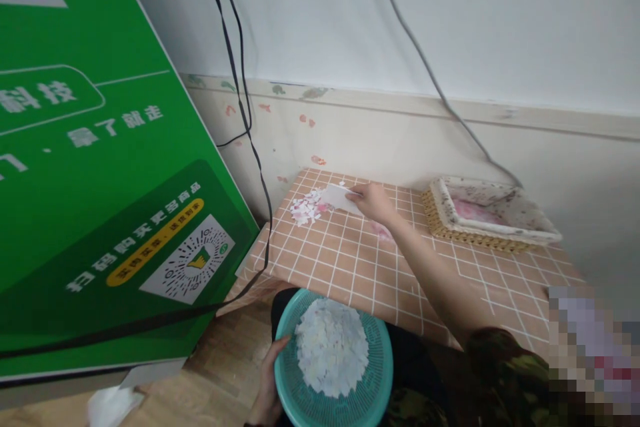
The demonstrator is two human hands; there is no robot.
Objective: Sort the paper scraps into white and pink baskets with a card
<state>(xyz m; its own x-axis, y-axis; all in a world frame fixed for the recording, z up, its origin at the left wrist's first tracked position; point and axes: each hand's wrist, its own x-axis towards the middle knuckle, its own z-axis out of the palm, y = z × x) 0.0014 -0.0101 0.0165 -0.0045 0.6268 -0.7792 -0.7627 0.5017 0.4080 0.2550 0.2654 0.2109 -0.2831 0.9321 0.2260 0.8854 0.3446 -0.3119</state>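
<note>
My right hand [373, 202] reaches over the table and pinches a flat white card [341, 197]. The card's left end meets a small heap of white and pinkish paper scraps [306, 207] near the table's far left corner. At the lower middle, my left hand [270, 373] grips the rim of a round teal plastic basket [381, 367] from its left side. Many small white paper pieces [333, 347] lie heaped inside it. The basket is over my lap, just below the table's front edge.
A brown checked cloth covers the table [340, 267]. At its right back stands a lined wicker basket [500, 240] holding something pink. A tall green cabinet [125, 147] fills the left, with a black cord [265, 213] hanging beside it. White plastic [114, 405] lies on the floor.
</note>
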